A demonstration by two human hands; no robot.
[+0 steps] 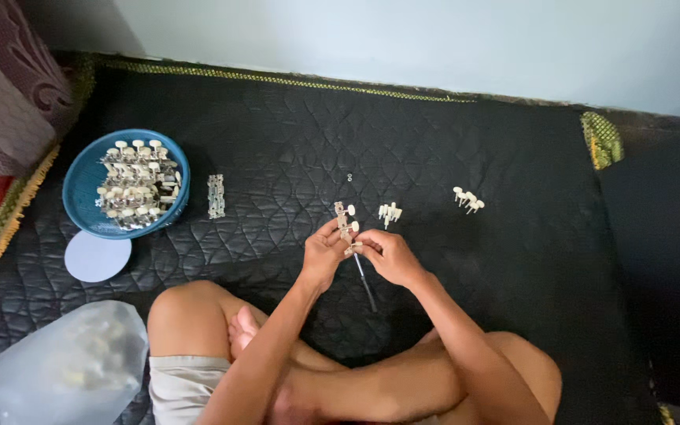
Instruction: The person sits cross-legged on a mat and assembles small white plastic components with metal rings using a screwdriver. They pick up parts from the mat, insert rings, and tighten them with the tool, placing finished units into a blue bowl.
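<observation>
The left hand pinches a strip of metal pegs with white knobs, held upright above the black quilted mat. The right hand grips a thin screwdriver against the strip's lower end. Open mat lies ahead toward the wall. Two small heaps of white knobs lie right; a short metal strip, blue bowl of finished strips, round lid and plastic bag lie left

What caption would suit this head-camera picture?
Seated cross-legged on a black quilted mat, left hand and right hand grip a small metal strip with cream knobs.
</observation>
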